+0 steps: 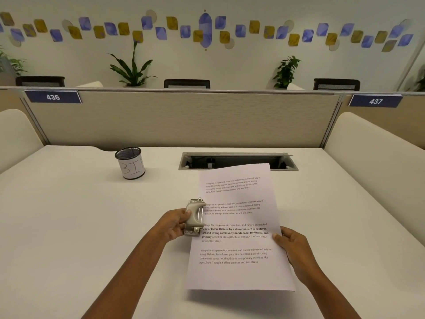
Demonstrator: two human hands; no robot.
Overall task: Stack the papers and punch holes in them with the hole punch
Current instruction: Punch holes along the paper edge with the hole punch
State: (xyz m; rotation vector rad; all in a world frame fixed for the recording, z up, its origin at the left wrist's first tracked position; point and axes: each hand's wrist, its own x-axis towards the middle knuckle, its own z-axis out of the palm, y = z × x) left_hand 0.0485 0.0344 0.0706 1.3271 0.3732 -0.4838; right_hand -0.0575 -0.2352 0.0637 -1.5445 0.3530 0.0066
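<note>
Gripping the stiff punch, the left hand is feeding it light, floppy papers the right hand is pinching by the edge.

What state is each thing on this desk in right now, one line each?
papers: lifted off the desk, left edge in the hole punch.
hole punch: held on the papers' left edge.
left hand: fingers closed on the hole punch.
right hand: gripping the papers' right edge.
mesh cup: upright, contents not visible.
cable tray: lid open.
</note>
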